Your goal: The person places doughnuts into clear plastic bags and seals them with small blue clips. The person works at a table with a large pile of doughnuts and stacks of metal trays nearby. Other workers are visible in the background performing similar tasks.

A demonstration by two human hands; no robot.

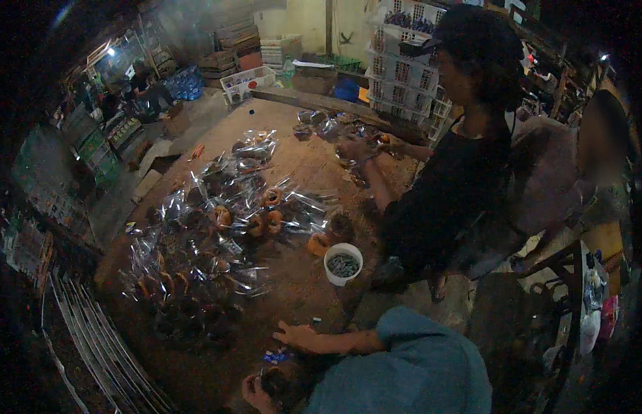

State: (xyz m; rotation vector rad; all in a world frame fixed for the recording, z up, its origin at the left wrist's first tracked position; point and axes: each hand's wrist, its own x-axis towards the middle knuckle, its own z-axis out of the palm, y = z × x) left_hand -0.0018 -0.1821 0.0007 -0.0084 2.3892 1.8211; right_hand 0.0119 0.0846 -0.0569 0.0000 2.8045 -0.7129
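On the brown worktop (295, 290), my right hand (297, 337) rests with its fingers spread, and nothing shows in it. Just below lies a small blue and white packet (275, 356). At the bottom, my left hand (256, 396) has curled fingers beside a dark round thing (274, 382); the dark hides whether it is gripped. A small pale piece (317, 320) lies above my right forearm. Further up stands a white tub (343, 264) of small grey-green pieces, with an orange-brown ring (318, 244) next to it.
Many shiny clear-plastic-wrapped pieces (233, 207), some orange-brown rings, spread across the worktop. A co-worker in black (445, 191) works at another wrapped pile (331, 124). An orange-handled tool (197, 152) lies by the far-left edge. White crates (401, 77) are stacked behind.
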